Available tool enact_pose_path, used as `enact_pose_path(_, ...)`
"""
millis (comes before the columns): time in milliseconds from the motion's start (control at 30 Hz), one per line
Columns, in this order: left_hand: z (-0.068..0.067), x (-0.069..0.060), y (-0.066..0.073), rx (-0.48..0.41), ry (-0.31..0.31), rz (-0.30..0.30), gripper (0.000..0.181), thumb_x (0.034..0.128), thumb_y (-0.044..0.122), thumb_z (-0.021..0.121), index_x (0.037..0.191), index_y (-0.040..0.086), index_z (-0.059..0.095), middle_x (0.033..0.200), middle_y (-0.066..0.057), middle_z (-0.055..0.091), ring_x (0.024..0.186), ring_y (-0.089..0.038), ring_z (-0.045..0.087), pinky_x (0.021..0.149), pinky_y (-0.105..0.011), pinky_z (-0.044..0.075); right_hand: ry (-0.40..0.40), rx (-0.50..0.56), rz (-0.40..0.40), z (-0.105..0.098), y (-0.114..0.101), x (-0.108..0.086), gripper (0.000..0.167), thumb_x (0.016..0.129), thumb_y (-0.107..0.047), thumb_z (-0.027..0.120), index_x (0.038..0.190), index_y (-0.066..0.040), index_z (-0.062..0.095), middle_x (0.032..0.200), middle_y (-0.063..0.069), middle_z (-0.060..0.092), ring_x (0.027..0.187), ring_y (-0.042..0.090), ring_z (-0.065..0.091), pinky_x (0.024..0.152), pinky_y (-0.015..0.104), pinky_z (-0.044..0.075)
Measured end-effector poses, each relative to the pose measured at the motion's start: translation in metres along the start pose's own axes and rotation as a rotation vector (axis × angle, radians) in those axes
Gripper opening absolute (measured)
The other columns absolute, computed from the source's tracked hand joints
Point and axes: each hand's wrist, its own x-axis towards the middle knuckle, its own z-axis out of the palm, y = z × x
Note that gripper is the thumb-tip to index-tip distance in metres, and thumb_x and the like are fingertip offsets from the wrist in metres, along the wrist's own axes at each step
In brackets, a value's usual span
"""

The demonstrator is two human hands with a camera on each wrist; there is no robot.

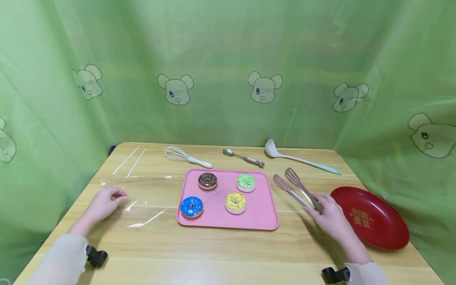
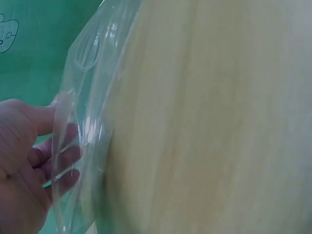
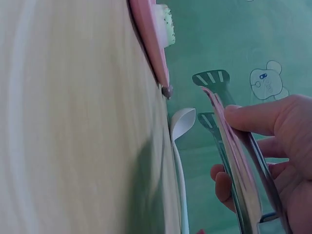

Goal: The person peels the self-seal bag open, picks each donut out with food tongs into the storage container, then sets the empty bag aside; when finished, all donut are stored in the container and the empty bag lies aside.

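At the left of the head view, my left hand (image 1: 105, 204) pinches one edge of a clear plastic bag (image 1: 151, 202) that spreads over the table. Some fingers show through its film in the left wrist view. On the other side my right hand (image 1: 329, 217) grips metal tongs (image 1: 303, 189) with slotted ends, held above the table with the two arms apart and nothing between them. A pink tray (image 1: 261, 213) lies between the hands. It bears a chocolate donut (image 1: 204, 186), a blue donut (image 1: 187, 213), a green donut (image 1: 243, 188) and a yellow donut (image 1: 229, 208).
A red oval plate (image 1: 386, 221) sits right of my right hand. Along the back lie two white sticks (image 1: 125, 160), a whisk (image 1: 199, 161), a spoon (image 1: 249, 159) and a ladle (image 1: 299, 159). A green curtain (image 1: 221, 122) surrounds the table's back and sides.
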Motion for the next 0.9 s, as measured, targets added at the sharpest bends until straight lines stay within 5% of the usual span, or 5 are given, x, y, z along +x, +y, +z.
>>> enact_pose_path(333, 0.007, -0.003, -0.004, 0.178, 0.001, 0.125, 0.032, 0.0829, 0.016, 0.07, 0.102, -0.007, 0.06, 0.099, -0.024, 0.058, 0.096, -0.044, 0.05, 0.084, -0.058, 0.038, -0.055, -0.02, 0.055, 0.002, 0.013, -0.002, 0.044, 0.081, -0.016, 0.072, 0.113, 0.01, 0.055, 0.098, 0.025, 0.055, 0.085, 0.036, 0.054, 0.071, 0.054, 0.046)
enact_pose_path(467, 0.006, -0.006, -0.004, 0.174, -0.036, 0.138, 0.041, 0.0869, 0.016, 0.065, 0.114, -0.013, 0.053, 0.113, -0.033, 0.051, 0.106, -0.05, 0.044, 0.091, -0.062, 0.033, -0.084, -0.026, 0.084, 0.002, 0.017, -0.003, 0.045, 0.082, -0.016, 0.071, 0.112, 0.012, 0.054, 0.098, 0.027, 0.055, 0.085, 0.038, 0.054, 0.073, 0.056, 0.046)
enact_pose_path(600, -0.001, -0.007, -0.002, 0.074, -0.066, 0.133, 0.049, 0.0914, 0.013, 0.058, 0.127, -0.016, 0.04, 0.126, -0.038, 0.04, 0.116, -0.054, 0.035, 0.096, -0.065, 0.026, -0.111, -0.042, 0.098, 0.002, 0.021, -0.002, 0.045, 0.081, -0.014, 0.071, 0.111, 0.014, 0.054, 0.097, 0.029, 0.054, 0.087, 0.04, 0.053, 0.076, 0.058, 0.045)
enact_pose_path(733, -0.015, -0.01, 0.0, -0.024, 0.0, 0.147, 0.047, 0.0943, 0.004, 0.049, 0.131, -0.018, 0.031, 0.13, -0.041, 0.031, 0.118, -0.057, 0.028, 0.096, -0.067, 0.022, -0.144, -0.06, 0.121, 0.004, 0.023, 0.0, 0.047, 0.082, -0.015, 0.07, 0.112, 0.016, 0.052, 0.098, 0.031, 0.053, 0.088, 0.041, 0.051, 0.076, 0.058, 0.044)
enact_pose_path(900, -0.034, -0.014, 0.002, -0.006, 0.093, 0.195, 0.041, 0.0938, -0.002, 0.046, 0.129, -0.019, 0.033, 0.127, -0.042, 0.033, 0.115, -0.059, 0.029, 0.096, -0.068, 0.02, -0.21, -0.088, 0.177, 0.006, 0.023, 0.002, 0.051, 0.082, -0.018, 0.069, 0.113, 0.016, 0.049, 0.093, 0.029, 0.054, 0.085, 0.038, 0.051, 0.073, 0.055, 0.045)
